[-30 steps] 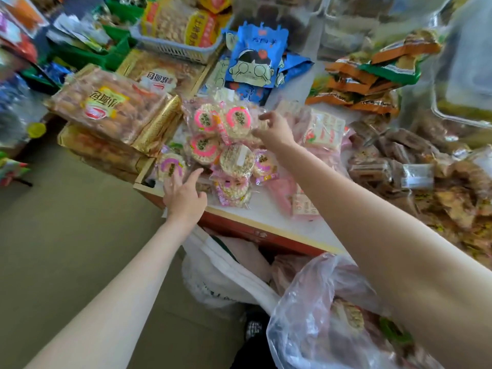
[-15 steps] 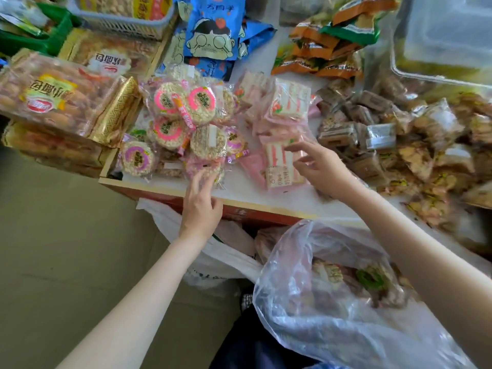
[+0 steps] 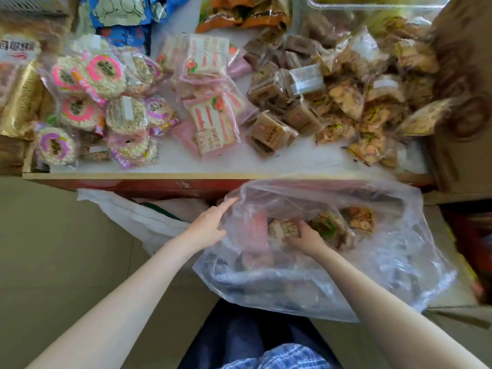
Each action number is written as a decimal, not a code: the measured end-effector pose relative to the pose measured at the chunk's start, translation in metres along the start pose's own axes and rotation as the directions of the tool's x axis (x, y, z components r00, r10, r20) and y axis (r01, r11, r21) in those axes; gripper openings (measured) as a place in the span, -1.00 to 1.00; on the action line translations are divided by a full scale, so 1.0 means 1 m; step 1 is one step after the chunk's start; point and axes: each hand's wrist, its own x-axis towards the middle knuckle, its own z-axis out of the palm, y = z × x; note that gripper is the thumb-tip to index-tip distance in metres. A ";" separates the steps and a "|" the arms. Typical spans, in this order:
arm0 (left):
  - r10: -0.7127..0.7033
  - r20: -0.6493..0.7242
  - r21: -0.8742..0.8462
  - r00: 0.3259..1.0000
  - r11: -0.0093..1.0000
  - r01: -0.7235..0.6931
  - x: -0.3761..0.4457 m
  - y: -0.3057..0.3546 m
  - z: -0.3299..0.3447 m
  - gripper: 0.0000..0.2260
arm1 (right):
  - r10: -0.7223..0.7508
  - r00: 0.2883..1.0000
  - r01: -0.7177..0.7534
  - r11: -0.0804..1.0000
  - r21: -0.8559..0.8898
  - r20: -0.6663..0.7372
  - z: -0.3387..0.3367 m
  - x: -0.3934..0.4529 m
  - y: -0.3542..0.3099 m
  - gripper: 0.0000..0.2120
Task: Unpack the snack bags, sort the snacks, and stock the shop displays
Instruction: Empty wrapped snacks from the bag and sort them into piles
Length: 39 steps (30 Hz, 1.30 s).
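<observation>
A large clear plastic bag [image 3: 386, 262] of wrapped snacks sits in front of me below the display shelf. My right hand [image 3: 303, 235] is inside it, fingers curled round a pale round rice cake packet [image 3: 283, 229]. At the bag's left rim, my left hand [image 3: 210, 225] holds the plastic edge. On the white shelf [image 3: 239, 162] lie sorted piles: round rice cakes with pink and purple labels [image 3: 103, 102], pink-striped flat packets [image 3: 213, 113], brown square packets [image 3: 277, 102] and golden crispy packets [image 3: 367, 107].
A white bag [image 3: 133, 214] hangs below the shelf's red front edge, left of the clear bag. Gold-wrapped packs [image 3: 24, 99] stand at the far left, blue cartoon bags [image 3: 119, 14] and orange bags [image 3: 245, 14] at the back. A brown carton wall [image 3: 463, 75] rises on the right.
Both hands came down off the shelf. The right hand went into the clear bag and took a packet; the left moved to the bag's rim. The view tilted downward.
</observation>
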 end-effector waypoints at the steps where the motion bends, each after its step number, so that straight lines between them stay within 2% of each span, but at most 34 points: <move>1: -0.005 -0.031 0.009 1.000 1.000 0.005 0.000 0.001 -0.001 -0.31 | 0.057 0.997 -0.053 0.996 0.077 -0.046 0.011 0.006 -0.002 -0.31; 3: -0.013 -0.085 0.024 0.996 1.000 0.015 -0.003 0.003 -0.006 -0.32 | 0.115 0.977 -0.082 0.981 0.176 -0.182 0.024 0.012 -0.005 -0.33; 5: -0.004 -0.148 0.021 0.989 1.000 0.007 -0.004 0.004 -0.009 -0.32 | 0.083 0.963 -0.034 0.981 0.189 -0.257 0.025 0.007 -0.005 -0.37; 7: 0.001 -0.224 0.008 0.975 1.000 0.001 -0.002 0.007 -0.011 -0.34 | 0.029 0.966 0.027 0.977 0.211 -0.257 0.014 -0.007 0.000 -0.40; 10: -0.064 -0.326 -0.107 0.943 0.994 0.030 0.007 0.008 -0.011 -0.38 | -0.072 0.973 0.113 0.977 0.183 -0.219 -0.021 -0.038 0.006 -0.62; 11: -0.089 -0.345 -0.150 0.934 0.988 0.039 0.009 0.010 -0.011 -0.40 | -0.126 0.962 0.169 0.972 0.163 -0.244 -0.037 -0.047 0.005 -0.68; 15: -0.110 -0.389 -0.260 0.914 0.966 0.005 0.010 0.012 -0.017 -0.49 | -0.382 0.813 0.457 0.886 0.075 -0.440 -0.098 -0.084 -0.042 -0.69; 19: -0.087 -0.550 -0.155 0.831 0.988 0.001 0.002 -0.001 -0.056 -0.54 | -0.606 0.619 0.683 0.730 -0.039 -0.500 -0.120 -0.090 -0.140 -0.63; 21: -0.138 -0.646 -0.175 0.751 0.984 0.030 -0.004 -0.017 -0.081 -0.55 | -0.647 0.580 0.723 0.689 -0.054 -0.494 -0.114 -0.077 -0.189 -0.62; 23: -0.147 -0.724 -0.169 0.673 0.985 0.033 -0.008 -0.036 -0.108 -0.56 | -0.653 0.578 0.736 0.677 -0.033 -0.489 -0.106 -0.058 -0.233 -0.64; 26: -0.160 -0.789 -0.137 0.593 0.987 0.084 -0.011 -0.063 -0.143 -0.57 | -0.651 0.563 0.744 0.667 -0.030 -0.509 -0.094 -0.030 -0.297 -0.67; 28: -0.162 -0.820 -0.117 0.549 0.986 0.116 -0.011 -0.079 -0.161 -0.53 | -0.663 0.518 0.767 0.640 -0.050 -0.541 -0.092 -0.014 -0.342 -0.68; 30: -0.139 -0.844 -0.069 0.517 0.986 0.153 -0.009 -0.093 -0.175 -0.50 | -0.678 0.436 0.785 0.608 -0.119 -0.592 -0.095 0.001 -0.389 -0.73; 33: -0.182 -0.825 -0.056 0.535 0.968 0.243 -0.005 -0.107 -0.190 -0.43 | -0.693 0.321 0.775 0.584 -0.242 -0.645 -0.096 0.021 -0.454 -0.75; 35: -0.241 -0.781 -0.088 0.577 0.956 0.280 -0.001 -0.113 -0.196 -0.38 | -0.771 0.309 0.773 0.545 -0.325 -0.558 -0.089 0.035 -0.483 -0.75; 37: -0.280 -0.738 -0.134 0.614 0.953 0.272 0.003 -0.117 -0.199 -0.36 | -0.887 0.373 0.773 0.460 -0.438 -0.273 -0.076 0.046 -0.497 -0.72; 38: -0.289 -0.726 -0.152 0.624 0.953 0.264 0.005 -0.119 -0.200 -0.36 | -0.901 0.414 0.765 0.422 -0.486 -0.130 -0.070 0.052 -0.501 -0.68; 39: -0.289 -0.722 -0.159 0.629 0.954 0.256 0.006 -0.121 -0.200 -0.36 | -0.892 0.449 0.757 0.412 -0.507 -0.056 -0.067 0.056 -0.502 -0.65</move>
